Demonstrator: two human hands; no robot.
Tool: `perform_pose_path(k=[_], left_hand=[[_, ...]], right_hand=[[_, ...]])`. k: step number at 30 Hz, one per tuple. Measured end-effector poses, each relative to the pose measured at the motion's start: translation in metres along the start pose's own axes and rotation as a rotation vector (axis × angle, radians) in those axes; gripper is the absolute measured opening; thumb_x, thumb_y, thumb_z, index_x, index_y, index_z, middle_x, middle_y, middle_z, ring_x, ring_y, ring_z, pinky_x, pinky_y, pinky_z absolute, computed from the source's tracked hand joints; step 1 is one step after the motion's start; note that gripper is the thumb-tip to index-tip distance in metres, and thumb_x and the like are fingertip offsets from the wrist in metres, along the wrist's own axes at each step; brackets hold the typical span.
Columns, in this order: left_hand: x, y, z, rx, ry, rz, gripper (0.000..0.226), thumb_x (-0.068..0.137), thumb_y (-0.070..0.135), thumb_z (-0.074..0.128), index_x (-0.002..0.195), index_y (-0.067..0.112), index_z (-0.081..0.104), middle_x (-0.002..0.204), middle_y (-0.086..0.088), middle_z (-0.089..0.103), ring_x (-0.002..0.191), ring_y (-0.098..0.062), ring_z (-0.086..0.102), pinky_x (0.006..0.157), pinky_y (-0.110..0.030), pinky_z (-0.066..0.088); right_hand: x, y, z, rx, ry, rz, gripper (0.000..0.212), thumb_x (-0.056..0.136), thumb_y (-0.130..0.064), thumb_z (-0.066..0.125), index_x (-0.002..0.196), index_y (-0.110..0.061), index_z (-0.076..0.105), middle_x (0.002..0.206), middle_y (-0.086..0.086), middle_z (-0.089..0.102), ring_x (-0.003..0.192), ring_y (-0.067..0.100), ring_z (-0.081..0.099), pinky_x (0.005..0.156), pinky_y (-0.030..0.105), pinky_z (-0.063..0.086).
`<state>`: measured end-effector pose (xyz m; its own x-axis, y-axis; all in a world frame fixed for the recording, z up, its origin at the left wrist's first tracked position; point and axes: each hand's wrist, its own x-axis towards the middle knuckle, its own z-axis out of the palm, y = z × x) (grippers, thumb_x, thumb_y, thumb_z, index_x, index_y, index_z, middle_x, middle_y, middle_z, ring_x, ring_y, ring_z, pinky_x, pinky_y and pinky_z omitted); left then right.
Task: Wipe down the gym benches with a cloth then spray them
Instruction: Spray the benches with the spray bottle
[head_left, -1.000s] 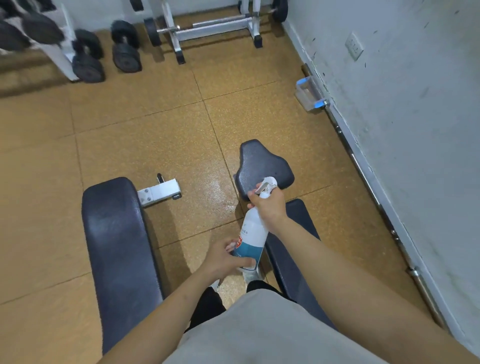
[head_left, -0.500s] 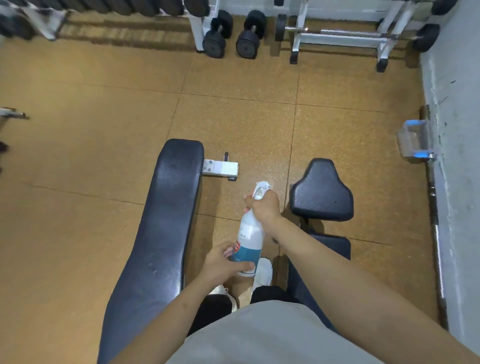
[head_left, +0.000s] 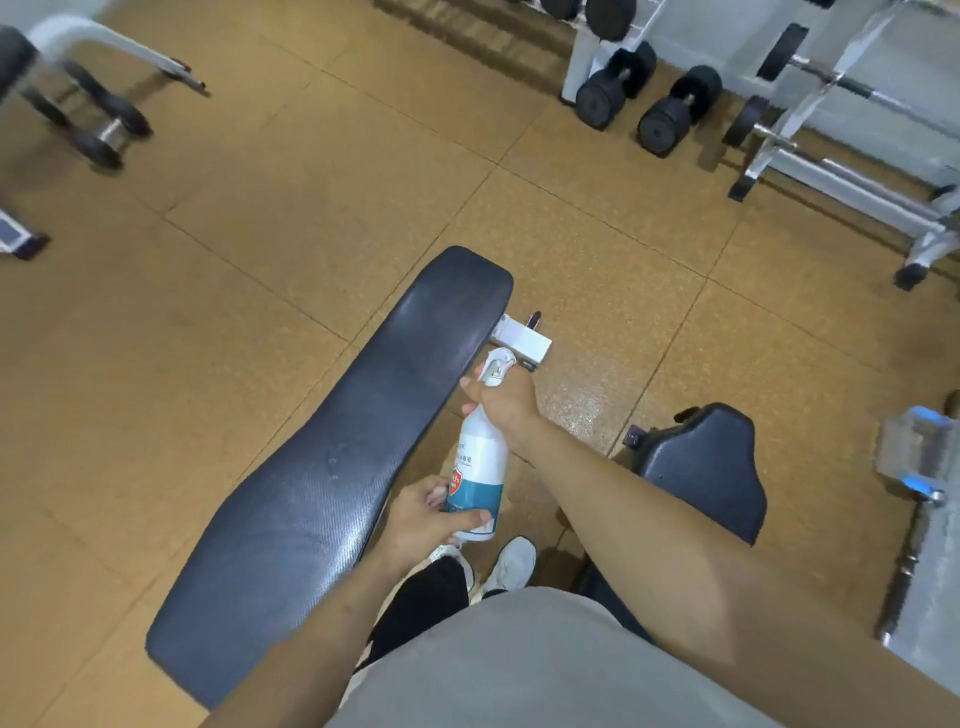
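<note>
Head view, step in hand: spraying, by my judgement; no cloth showed anywhere, and the spray bottle was held in both hands between the two benches
Right hand: closed around the bottle's neck just under the white nozzle, fingers at the trigger side; whether the trigger was pressed could not be told
Left hand: closed around the teal base of the bottle, steadying it
Bottle: white body, teal lower label, tilted with the nozzle toward the far end, just beside the right edge of the long bench
Long bench: dark padded, running from near left to far centre, a few small droplets showing mid-pad
Second bench: dark pad on the right, partly hidden by the right arm
Next move, as I judged it: swing the nozzle left over the long pad and squeeze, working along its length
Floor: tan tiles, dumbbells at the far right
</note>
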<state>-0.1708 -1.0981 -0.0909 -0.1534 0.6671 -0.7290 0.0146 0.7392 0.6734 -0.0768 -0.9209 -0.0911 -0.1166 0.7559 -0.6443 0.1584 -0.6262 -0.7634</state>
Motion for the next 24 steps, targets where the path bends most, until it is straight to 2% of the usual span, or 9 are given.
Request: perform_pose_path(k=[3,6,8,12,15,18,22,24], left_hand=[[0.008,0.004,-0.013,-0.069,-0.001,-0.024,0.041,0.069,0.009,0.094,0.103,0.007,0.07,0.093,-0.003,0.077,0.079,-0.012,0.077,0.06,-0.027,0.059],[0.02,0.006,-0.027,-0.073,0.004,-0.011,0.044,0.068,0.015,0.095,0.105,0.013,0.071,0.093,0.004,0.078,0.08,-0.006,0.076,0.06,-0.022,0.058],[0.031,0.006,-0.039,-0.087,0.011,0.001,0.046,0.065,0.021,0.097,0.103,0.015,0.071,0.094,0.004,0.078,0.085,-0.01,0.076,0.067,-0.026,0.062],[0.049,0.006,-0.056,-0.119,0.009,-0.022,0.051,0.062,0.029,0.098,0.104,0.019,0.071,0.098,0.005,0.078,0.091,-0.011,0.077,0.08,-0.035,0.065],[0.055,0.011,-0.058,-0.125,0.029,-0.033,0.05,0.065,0.033,0.095,0.107,0.023,0.07,0.101,0.008,0.077,0.091,-0.007,0.076,0.075,-0.029,0.064],[0.065,0.017,-0.055,-0.173,0.087,-0.061,0.05,0.065,0.031,0.096,0.107,0.023,0.07,0.103,0.007,0.077,0.09,-0.009,0.077,0.075,-0.032,0.065],[0.084,0.031,-0.052,-0.214,0.18,-0.105,0.055,0.058,0.034,0.098,0.104,0.023,0.07,0.101,0.008,0.078,0.09,-0.008,0.076,0.083,-0.036,0.064],[0.094,0.041,-0.048,-0.264,0.217,-0.121,0.054,0.058,0.03,0.098,0.103,0.02,0.07,0.099,0.006,0.079,0.089,-0.011,0.077,0.085,-0.039,0.064]], right_hand=[[0.008,-0.011,0.02,-0.039,-0.02,-0.027,0.024,0.084,0.002,0.078,0.102,-0.006,0.066,0.096,0.008,0.07,0.071,0.018,0.071,0.071,0.041,0.063],[0.016,-0.023,0.034,-0.102,0.006,-0.006,0.017,0.087,-0.003,0.076,0.096,-0.01,0.064,0.088,0.005,0.069,0.06,0.02,0.071,0.063,0.034,0.059],[0.024,-0.03,0.045,-0.103,0.024,0.001,0.017,0.088,-0.003,0.075,0.1,-0.01,0.064,0.085,0.003,0.068,0.054,0.018,0.069,0.059,0.031,0.056],[0.043,-0.032,0.063,-0.098,0.014,0.03,0.02,0.087,-0.004,0.076,0.1,-0.01,0.062,0.09,0.007,0.069,0.055,0.018,0.069,0.062,0.033,0.057],[0.06,-0.034,0.071,-0.085,-0.009,0.059,0.023,0.086,-0.006,0.079,0.1,-0.015,0.064,0.096,0.008,0.071,0.059,0.019,0.07,0.068,0.036,0.06],[0.079,-0.036,0.074,-0.166,0.016,0.093,0.022,0.085,-0.014,0.081,0.101,-0.013,0.067,0.101,0.012,0.074,0.062,0.019,0.074,0.072,0.04,0.064],[0.107,-0.048,0.078,-0.236,-0.029,0.127,0.029,0.087,-0.022,0.08,0.109,-0.011,0.065,0.099,0.008,0.075,0.065,0.015,0.075,0.072,0.036,0.064],[0.122,-0.058,0.08,-0.22,-0.085,0.155,0.028,0.087,-0.019,0.081,0.108,-0.011,0.064,0.1,0.009,0.075,0.066,0.016,0.075,0.07,0.033,0.062]])
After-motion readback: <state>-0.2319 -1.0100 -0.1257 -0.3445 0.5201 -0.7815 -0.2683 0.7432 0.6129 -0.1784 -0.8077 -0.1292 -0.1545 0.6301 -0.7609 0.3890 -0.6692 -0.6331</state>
